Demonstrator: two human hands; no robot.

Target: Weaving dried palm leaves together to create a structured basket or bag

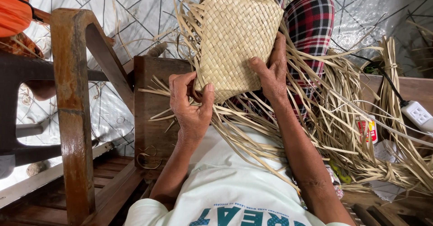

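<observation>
A pale woven straw panel [234, 36], tightly plaited with long loose strands hanging from its edges, is held up over my lap. My left hand [191, 106] pinches its lower left corner, thumb on the front face. My right hand [270, 70] grips its right edge, fingers spread along the weave. Loose straw strips [252, 136] trail from the panel down over my white shirt [225, 185]. My leg in red plaid cloth [311, 27] rises behind the panel.
A wooden chair armrest [74, 95] stands at left, with a dark wooden seat edge [151, 113] beside it. A bundle of straw strips [383, 163] lies at right, near a white power strip [417, 115] and its cable. The tiled floor [135, 9] lies beyond.
</observation>
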